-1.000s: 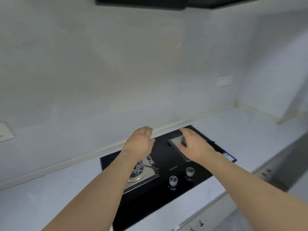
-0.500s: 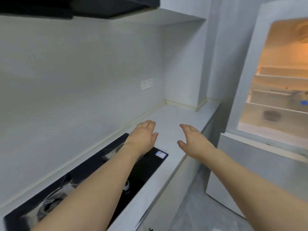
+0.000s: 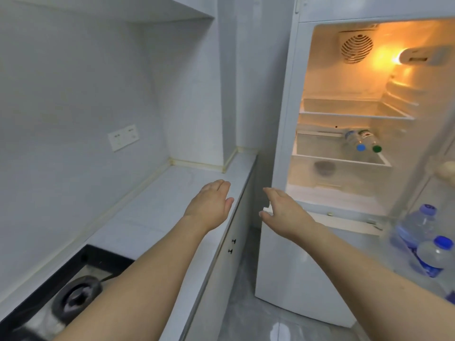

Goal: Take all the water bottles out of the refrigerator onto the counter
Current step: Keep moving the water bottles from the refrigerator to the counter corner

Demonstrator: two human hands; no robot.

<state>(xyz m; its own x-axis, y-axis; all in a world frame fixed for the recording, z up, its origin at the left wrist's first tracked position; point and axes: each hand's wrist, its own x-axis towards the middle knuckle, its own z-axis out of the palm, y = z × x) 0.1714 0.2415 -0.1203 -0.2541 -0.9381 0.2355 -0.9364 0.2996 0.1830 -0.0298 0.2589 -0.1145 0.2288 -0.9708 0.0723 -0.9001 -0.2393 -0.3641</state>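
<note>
The white refrigerator (image 3: pixel 285 262) stands open at the right, lit inside. On its middle shelf lie two bottles on their sides: one with a blue cap (image 3: pixel 354 141) and one with a green cap (image 3: pixel 369 140). In the door rack at the far right stand two clear bottles with blue caps, one behind (image 3: pixel 416 225) and one in front (image 3: pixel 435 257). The white counter (image 3: pixel 152 210) runs along the left. My left hand (image 3: pixel 209 205) hovers open above the counter's edge. My right hand (image 3: pixel 283 210) is open in front of the refrigerator's lower edge. Both hold nothing.
A black gas hob (image 3: pixel 73 294) with a burner sits in the counter at the lower left. A wall socket (image 3: pixel 123 137) is on the back wall. Cabinet knobs (image 3: pixel 232 246) show below the counter. A dark round thing (image 3: pixel 324 167) sits behind the refrigerator's lower drawer front.
The view has swung right from the hob to the open refrigerator. Both hands have stayed open and stretched forward, now nearer the refrigerator.
</note>
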